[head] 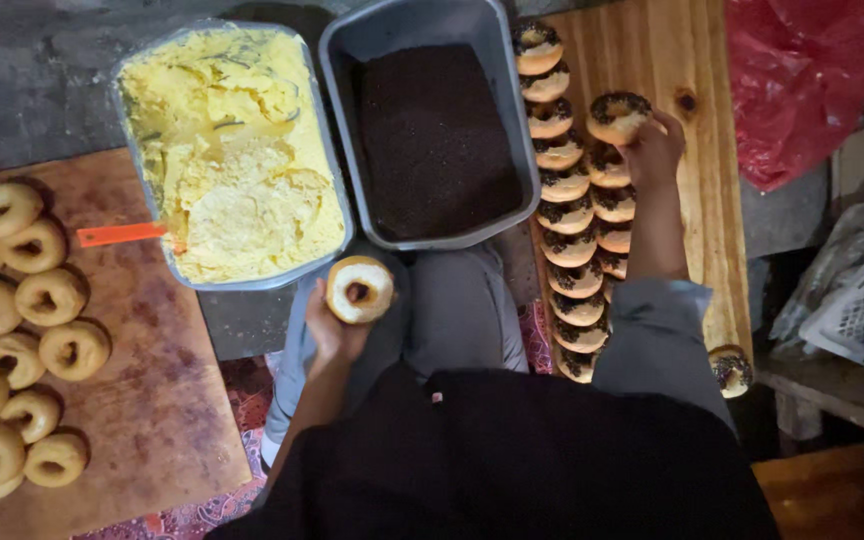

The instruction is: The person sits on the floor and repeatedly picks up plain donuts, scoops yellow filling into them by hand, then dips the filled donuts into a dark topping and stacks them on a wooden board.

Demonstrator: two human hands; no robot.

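Head view, only angle. Left hand (330,330) was near centre, just in front of the two tubs, fingers curled and clamped around a plain doughnut (359,288). That doughnut was pale golden with a light coating on its top face and a dark hole in the middle, no sprinkles on it.

Right hand (652,150) was farther out to the right, over the light wooden board (692,60), fingertips pinched on a sprinkled doughnut (618,115). That one had a tan body and a ring of dark chocolate sprinkles on top. It sat at the far end of the second row, touching the doughnut below it.

Finished sprinkled doughnuts (564,215) ran in two overlapping rows along the left side of that board, far to near.

Left tub (232,150) held yellow cream with an orange spatula handle (120,234) sticking out on its left. Grey tray (430,130) beside it held dark sprinkles.

Uncoated doughnuts (12,340) lay on the darker board (162,400) at far left. Red plastic bag (802,80) at top right.
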